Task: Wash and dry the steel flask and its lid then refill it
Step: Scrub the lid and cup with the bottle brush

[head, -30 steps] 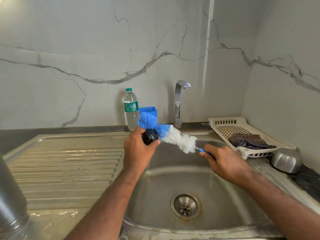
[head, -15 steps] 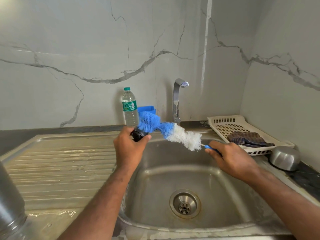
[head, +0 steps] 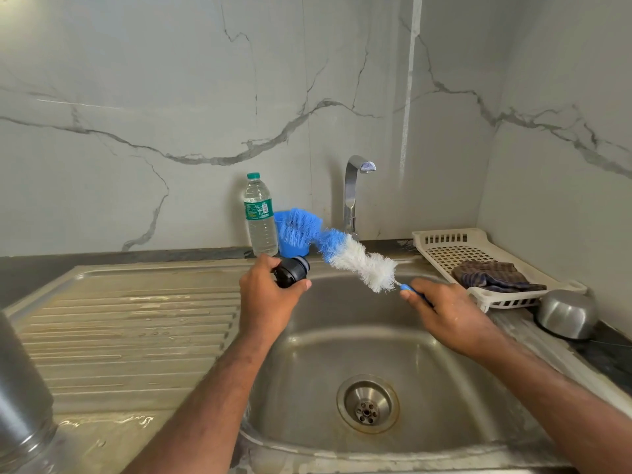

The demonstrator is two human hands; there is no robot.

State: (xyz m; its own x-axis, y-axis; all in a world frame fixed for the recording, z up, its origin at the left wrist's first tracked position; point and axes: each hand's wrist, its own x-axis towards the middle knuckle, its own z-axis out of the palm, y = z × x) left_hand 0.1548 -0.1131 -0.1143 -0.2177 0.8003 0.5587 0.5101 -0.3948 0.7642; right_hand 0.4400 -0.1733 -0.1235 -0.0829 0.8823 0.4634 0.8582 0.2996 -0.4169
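Over the sink [head: 342, 343], the left hand [head: 265, 299] curls its fingers round the black lid [head: 291, 271], turning its open end toward the brush, probably so the bristles can reach inside. The right hand [head: 448, 316] pinches the blue handle of the bottle brush [head: 345, 253], whose bent blue tip arches just behind the lid; contact cannot be told. Both forearms reach forward, wrists raised above the basin, likely so drips fall in. The steel flask [head: 20, 398] seems to stand at the near left edge on the draining board [head: 130, 336].
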